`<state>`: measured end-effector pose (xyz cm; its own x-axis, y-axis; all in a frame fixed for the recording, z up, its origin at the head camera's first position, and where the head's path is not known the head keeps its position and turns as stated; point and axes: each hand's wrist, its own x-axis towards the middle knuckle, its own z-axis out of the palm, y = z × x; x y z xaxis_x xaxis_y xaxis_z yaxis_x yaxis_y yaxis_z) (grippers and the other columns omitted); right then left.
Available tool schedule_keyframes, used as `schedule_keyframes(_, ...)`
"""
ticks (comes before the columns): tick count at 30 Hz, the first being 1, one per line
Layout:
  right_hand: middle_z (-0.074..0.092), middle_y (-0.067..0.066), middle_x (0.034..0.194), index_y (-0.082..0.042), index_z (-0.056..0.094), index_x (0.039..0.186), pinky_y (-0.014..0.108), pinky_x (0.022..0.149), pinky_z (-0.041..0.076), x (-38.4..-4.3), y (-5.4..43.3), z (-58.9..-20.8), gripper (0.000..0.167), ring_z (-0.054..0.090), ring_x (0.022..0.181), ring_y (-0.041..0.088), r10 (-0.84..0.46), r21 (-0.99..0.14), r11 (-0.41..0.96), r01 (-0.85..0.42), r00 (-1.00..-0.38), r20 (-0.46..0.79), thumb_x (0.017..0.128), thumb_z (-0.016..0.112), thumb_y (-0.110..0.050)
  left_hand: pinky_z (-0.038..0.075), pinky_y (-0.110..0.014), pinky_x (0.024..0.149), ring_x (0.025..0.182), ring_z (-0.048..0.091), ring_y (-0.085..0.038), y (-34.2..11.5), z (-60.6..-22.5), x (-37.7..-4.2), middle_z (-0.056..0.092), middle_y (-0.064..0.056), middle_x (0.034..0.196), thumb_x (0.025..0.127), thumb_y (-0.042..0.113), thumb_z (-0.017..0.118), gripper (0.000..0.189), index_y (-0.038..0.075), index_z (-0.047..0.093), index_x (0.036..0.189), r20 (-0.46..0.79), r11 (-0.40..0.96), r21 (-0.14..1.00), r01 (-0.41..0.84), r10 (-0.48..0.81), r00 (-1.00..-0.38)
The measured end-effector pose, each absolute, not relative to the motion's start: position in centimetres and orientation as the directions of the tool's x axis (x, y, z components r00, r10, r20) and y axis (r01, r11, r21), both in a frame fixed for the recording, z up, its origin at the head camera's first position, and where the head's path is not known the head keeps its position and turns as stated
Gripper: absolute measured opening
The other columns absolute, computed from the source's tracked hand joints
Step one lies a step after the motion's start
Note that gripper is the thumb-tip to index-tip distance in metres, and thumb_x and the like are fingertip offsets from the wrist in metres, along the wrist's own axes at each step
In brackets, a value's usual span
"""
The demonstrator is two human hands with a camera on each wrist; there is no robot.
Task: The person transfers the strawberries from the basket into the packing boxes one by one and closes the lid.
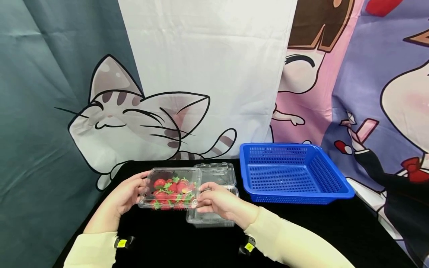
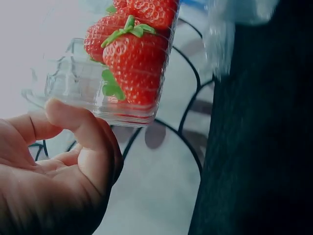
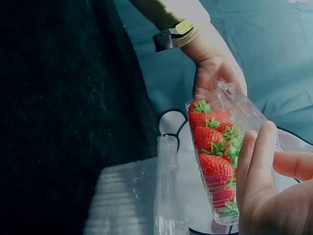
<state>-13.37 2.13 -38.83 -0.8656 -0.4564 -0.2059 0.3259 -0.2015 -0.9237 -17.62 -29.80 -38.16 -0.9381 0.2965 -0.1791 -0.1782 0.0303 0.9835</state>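
Observation:
A clear plastic clamshell box (image 1: 191, 172) holding several red strawberries (image 1: 171, 188) with green leaves is raised above the black table. My left hand (image 1: 130, 191) grips its left end; in the left wrist view the thumb and fingers of the left hand (image 2: 73, 156) bend around the box's edge. At the other end, my right hand (image 1: 218, 203) holds the box by its right side. The right wrist view shows the strawberries (image 3: 215, 166) through the ribbed wall, with the right hand (image 3: 279, 191) against the near end. The lid lies over the fruit; whether it is latched cannot be told.
Another clear plastic box (image 1: 218, 172) stands on the black tablecloth (image 1: 161, 238), behind and partly hidden by my right hand and the strawberry box. A blue perforated basket (image 1: 298, 197) sits at the back right. A printed cartoon curtain (image 1: 207, 74) hangs along the table's far edge.

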Motion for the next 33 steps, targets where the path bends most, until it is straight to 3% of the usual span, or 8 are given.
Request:
schedule_keyframes(7,0.063,0.013,0.094,0.000,0.047,0.121,0.038,0.081,0.058,-14.1,-0.5,-38.9,0.029,0.071,0.093,0.030,-0.473,-0.908,-0.120,0.402,-0.827,-0.303,0.093,0.054,0.002,0.042,-0.022,0.052,0.068,0.047,-0.003,-32.5,-39.1,-17.8,0.047,0.006,0.098,0.100,0.007,0.038,0.056,0.003,0.021,0.153,-0.190,0.035,0.982,-0.188,0.261,-0.946)
schedule_keyframes(14,0.055,0.024,0.116,0.010,0.032,0.145,0.043,0.092,0.053,-14.1,-2.2,-38.6,0.054,0.060,0.115,0.040,-0.511,-0.871,-0.138,0.471,-0.787,-0.345,0.095,0.052,0.002,0.042,-0.024,0.056,0.071,0.047,-0.005,-34.4,-40.2,-18.2,0.045,0.004,0.101,0.099,0.007,0.037,0.060,0.002,0.016,0.155,-0.214,0.098,0.976,-0.197,0.219,-0.952)
schedule_keyframes(18,0.052,0.023,0.114,0.009,0.051,0.113,0.043,0.094,0.052,-14.3,-3.0,-38.9,0.021,0.059,0.112,0.037,-0.534,-0.860,-0.134,0.492,-0.767,-0.356,0.095,0.050,0.000,0.044,-0.024,0.057,0.073,0.049,-0.006,-35.0,-41.2,-18.4,0.047,0.002,0.105,0.100,0.009,0.036,0.059,0.002,0.017,0.155,-0.237,0.108,0.970,-0.219,0.200,-0.951)
schedule_keyframes(21,0.051,0.021,0.109,0.001,0.050,0.095,0.043,0.095,0.052,-14.4,-3.6,-39.3,0.003,0.058,0.109,0.036,-0.536,-0.855,-0.125,0.504,-0.759,-0.369,0.094,0.050,-0.002,0.045,-0.025,0.058,0.074,0.050,-0.006,-35.3,-42.2,-18.5,0.048,0.002,0.106,0.101,0.009,0.036,0.057,0.002,0.020,0.155,-0.255,0.108,0.965,-0.239,0.179,-0.950)
schedule_keyframes(27,0.051,0.012,0.092,0.009,0.051,0.119,0.045,0.097,0.050,-14.4,-4.3,-40.0,0.028,0.058,0.110,0.038,-0.504,-0.865,-0.102,0.492,-0.775,-0.381,0.095,0.051,-0.005,0.051,-0.028,0.063,0.080,0.057,-0.008,-35.7,-43.9,-18.8,0.054,0.001,0.110,0.100,0.010,0.037,0.056,0.001,0.022,0.154,-0.297,0.111,0.953,-0.282,0.155,-0.942)
schedule_keyframes(33,0.047,0.009,0.090,0.008,0.054,0.116,0.048,0.103,0.045,-14.1,-5.0,-40.3,0.027,0.054,0.099,0.029,-0.526,-0.872,-0.061,0.486,-0.758,-0.386,0.095,0.051,-0.008,0.050,-0.028,0.064,0.084,0.057,-0.011,-36.1,-45.1,-18.8,0.052,-0.005,0.125,0.102,0.013,0.037,0.056,0.000,0.022,0.154,-0.307,0.131,0.948,-0.290,0.132,-0.942)
